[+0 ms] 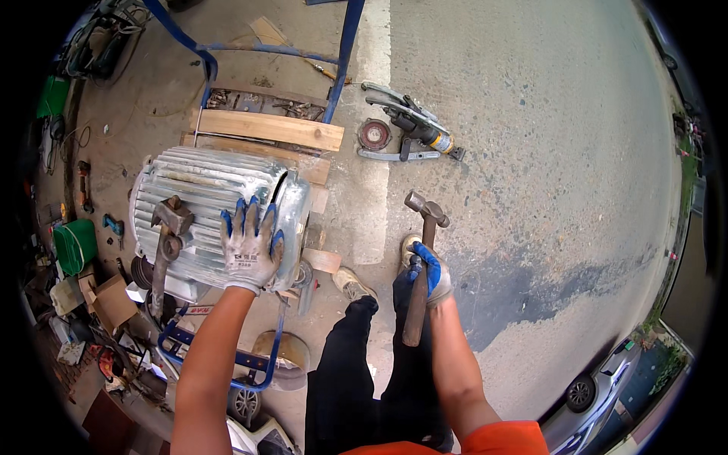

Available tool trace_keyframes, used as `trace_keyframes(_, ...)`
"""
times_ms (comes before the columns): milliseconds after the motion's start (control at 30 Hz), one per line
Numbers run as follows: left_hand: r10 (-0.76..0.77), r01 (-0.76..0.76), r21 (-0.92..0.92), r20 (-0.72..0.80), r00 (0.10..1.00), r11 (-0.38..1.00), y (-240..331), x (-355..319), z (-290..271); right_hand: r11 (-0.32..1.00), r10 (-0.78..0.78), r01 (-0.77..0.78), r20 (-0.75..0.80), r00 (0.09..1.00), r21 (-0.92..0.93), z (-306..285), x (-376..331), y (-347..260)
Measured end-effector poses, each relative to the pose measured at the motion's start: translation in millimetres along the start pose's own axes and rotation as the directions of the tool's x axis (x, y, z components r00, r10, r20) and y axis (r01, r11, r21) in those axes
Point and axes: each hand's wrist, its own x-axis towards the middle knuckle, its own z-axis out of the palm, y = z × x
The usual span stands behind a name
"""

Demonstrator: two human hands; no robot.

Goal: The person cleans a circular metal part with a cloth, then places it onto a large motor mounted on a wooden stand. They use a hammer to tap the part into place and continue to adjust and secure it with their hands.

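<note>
One hammer [422, 258] sits in my right hand [429, 274], fist closed on its wooden handle, head pointing far. My left hand [251, 244] lies flat and open on one ribbed grey motor [205, 208], whose near underside is hidden. Two planks [269, 130] lie beyond; bare pavement [546, 152] spreads right.

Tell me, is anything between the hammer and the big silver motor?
Nothing visible blocks it. The right hand holds the wooden-handled steel hammer raised beside the ribbed silver electric motor, with only open concrete ground between them. The left hand lies flat on top of the motor near its end, close to that side.
</note>
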Motion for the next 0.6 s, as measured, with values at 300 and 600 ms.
trace_keyframes(300,-0.021,0.026,-0.079,0.056,0.998,0.997,-1,6,3,0.154,-0.162,0.386,0.362,0.918,-0.909,13,117,-158)
trace_keyframes(600,-0.022,0.022,-0.001,0.074,0.997,1.000,-7,-1,5,0.687,0.113,-0.071,0.010,0.994,-0.724,179,311,-276)
